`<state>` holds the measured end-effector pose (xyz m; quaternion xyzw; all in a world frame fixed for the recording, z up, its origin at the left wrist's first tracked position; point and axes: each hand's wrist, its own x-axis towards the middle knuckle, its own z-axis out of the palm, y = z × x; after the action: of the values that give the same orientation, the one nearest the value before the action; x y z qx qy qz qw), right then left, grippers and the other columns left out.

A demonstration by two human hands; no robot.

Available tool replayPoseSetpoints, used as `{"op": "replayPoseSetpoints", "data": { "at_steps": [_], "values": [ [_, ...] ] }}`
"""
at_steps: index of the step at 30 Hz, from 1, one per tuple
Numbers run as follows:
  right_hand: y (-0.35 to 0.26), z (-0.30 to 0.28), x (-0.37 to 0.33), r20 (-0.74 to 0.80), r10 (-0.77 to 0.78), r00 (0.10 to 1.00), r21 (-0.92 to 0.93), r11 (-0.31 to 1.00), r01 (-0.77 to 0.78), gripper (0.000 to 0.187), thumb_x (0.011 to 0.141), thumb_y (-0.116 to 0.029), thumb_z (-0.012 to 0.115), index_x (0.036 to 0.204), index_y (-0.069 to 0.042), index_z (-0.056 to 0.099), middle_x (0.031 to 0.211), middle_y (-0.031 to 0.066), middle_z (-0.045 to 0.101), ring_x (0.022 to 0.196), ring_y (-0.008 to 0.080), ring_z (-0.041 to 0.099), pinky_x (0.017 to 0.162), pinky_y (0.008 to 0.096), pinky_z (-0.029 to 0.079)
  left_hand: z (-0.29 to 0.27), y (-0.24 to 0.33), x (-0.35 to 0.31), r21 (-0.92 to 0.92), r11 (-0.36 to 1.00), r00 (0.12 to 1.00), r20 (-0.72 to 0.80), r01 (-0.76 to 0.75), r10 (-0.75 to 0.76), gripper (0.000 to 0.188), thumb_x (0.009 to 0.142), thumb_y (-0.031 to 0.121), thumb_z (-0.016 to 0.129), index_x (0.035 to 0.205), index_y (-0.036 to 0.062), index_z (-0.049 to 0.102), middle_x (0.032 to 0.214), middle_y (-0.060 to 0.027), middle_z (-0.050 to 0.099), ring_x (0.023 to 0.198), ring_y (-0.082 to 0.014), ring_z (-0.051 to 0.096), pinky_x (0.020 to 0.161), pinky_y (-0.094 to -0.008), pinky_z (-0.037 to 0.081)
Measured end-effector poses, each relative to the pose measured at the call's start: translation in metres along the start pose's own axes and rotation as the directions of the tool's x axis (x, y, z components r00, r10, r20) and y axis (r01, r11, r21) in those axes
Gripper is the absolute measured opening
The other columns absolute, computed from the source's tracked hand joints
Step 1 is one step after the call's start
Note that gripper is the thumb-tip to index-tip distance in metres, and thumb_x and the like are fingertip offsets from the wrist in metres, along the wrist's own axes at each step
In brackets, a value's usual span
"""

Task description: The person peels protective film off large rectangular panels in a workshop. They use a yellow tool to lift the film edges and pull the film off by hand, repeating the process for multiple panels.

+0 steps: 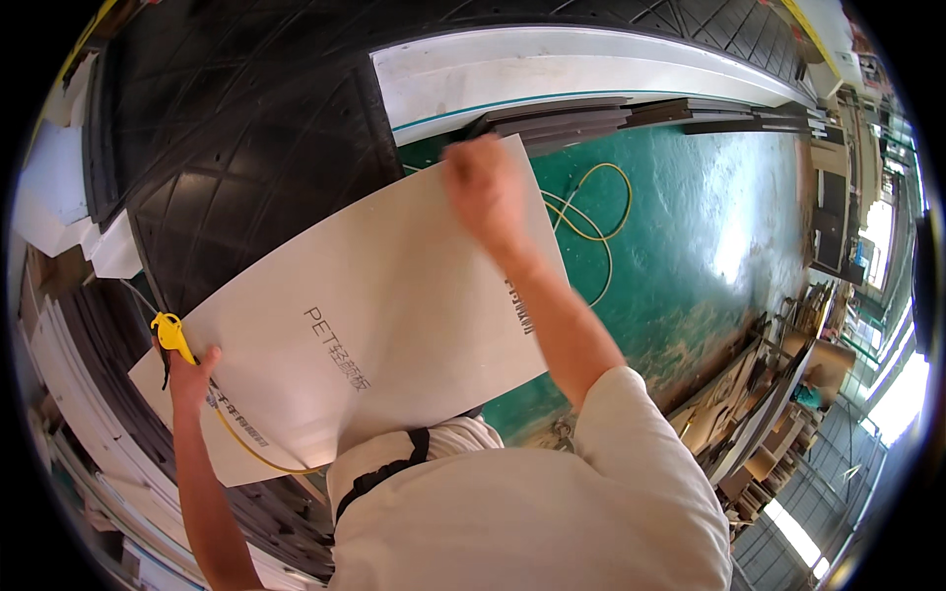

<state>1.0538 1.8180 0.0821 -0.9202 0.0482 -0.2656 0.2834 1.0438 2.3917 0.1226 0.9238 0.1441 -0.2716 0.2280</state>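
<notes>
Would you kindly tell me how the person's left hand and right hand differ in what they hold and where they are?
The left hand grips a yellow air blow gun at the pale sheet's near left corner; the right hand holds no tool and grasps the sheet's far edge. The left hand sits low and close to the body; the right hand reaches up and forward. Both are bare and touch the same sheet.

A large, flat, pale grey rectangular board (374, 325) with dark printed lettering is held tilted above black ribbed mats, its far corner raised. A small yellow plastic air-blow gun (171, 335) with a yellow hose sits at its near left edge.
</notes>
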Motion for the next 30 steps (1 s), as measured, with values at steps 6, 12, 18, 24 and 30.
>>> {"op": "replayPoseSetpoints", "data": {
  "at_steps": [6,12,18,24,30],
  "values": [
    [0.081,-0.061,0.017,-0.109,0.295,0.949,-0.268,0.911,-0.314,0.006,0.085,-0.007,0.071,0.083,-0.007,0.066,0.081,0.0104,0.061,0.078,0.0326,0.061,0.068,0.0444,0.051,-0.002,0.012,0.001,0.012,0.998,0.996,0.062,0.058,-0.059,0.098,0.080,0.030,0.085,0.156,-0.0005,0.031,0.162,-0.0179,0.032,0.140,-0.0294,0.047,0.117,-0.0367,0.036],
    [-0.020,-0.008,0.009,0.083,0.027,0.996,-0.098,0.995,-0.019,0.004,0.087,-0.008,0.073,0.088,-0.006,0.070,0.084,0.0086,0.063,0.078,0.0287,0.065,0.068,0.0389,0.053,0.005,-0.027,0.011,0.006,0.996,0.996,-0.038,-0.085,0.085,0.098,0.081,0.038,0.085,0.154,-0.0017,0.033,0.152,-0.0169,0.044,0.136,-0.0297,0.049,0.115,-0.0376,0.037],
    [0.086,-0.068,0.017,-0.137,0.337,0.931,-0.342,0.866,-0.364,0.007,0.088,-0.012,0.072,0.091,-0.007,0.072,0.086,0.0109,0.065,0.080,0.0308,0.065,0.070,0.0426,0.053,0.008,-0.014,0.007,0.179,0.980,0.989,-0.104,-0.084,0.104,0.103,0.080,0.040,0.086,0.156,-0.0014,0.030,0.162,-0.0213,0.030,0.145,-0.0319,0.041,0.119,-0.0388,0.033],
    [0.034,-0.044,0.016,-0.034,0.444,0.895,-0.094,0.890,-0.446,0.015,0.088,-0.013,0.071,0.100,-0.004,0.075,0.090,0.0122,0.069,0.081,0.0312,0.068,0.074,0.0420,0.055,0.003,0.004,0.002,0.192,0.978,0.993,-0.078,-0.076,0.093,0.108,0.073,0.034,0.088,0.157,0.0002,0.030,0.169,-0.0284,0.006,0.158,-0.0364,0.006,0.126,-0.0385,0.019],
    [0.036,-0.042,0.024,-0.056,0.492,0.869,-0.192,0.849,-0.493,0.019,0.088,-0.014,0.072,0.101,-0.002,0.075,0.093,0.0131,0.069,0.084,0.0334,0.068,0.077,0.0434,0.054,0.003,0.014,-0.001,0.188,0.980,0.992,-0.100,-0.058,0.078,0.106,0.074,0.036,0.087,0.157,0.0023,0.031,0.168,-0.0285,0.010,0.159,-0.0353,0.002,0.126,-0.0400,0.021]
  ]
}}
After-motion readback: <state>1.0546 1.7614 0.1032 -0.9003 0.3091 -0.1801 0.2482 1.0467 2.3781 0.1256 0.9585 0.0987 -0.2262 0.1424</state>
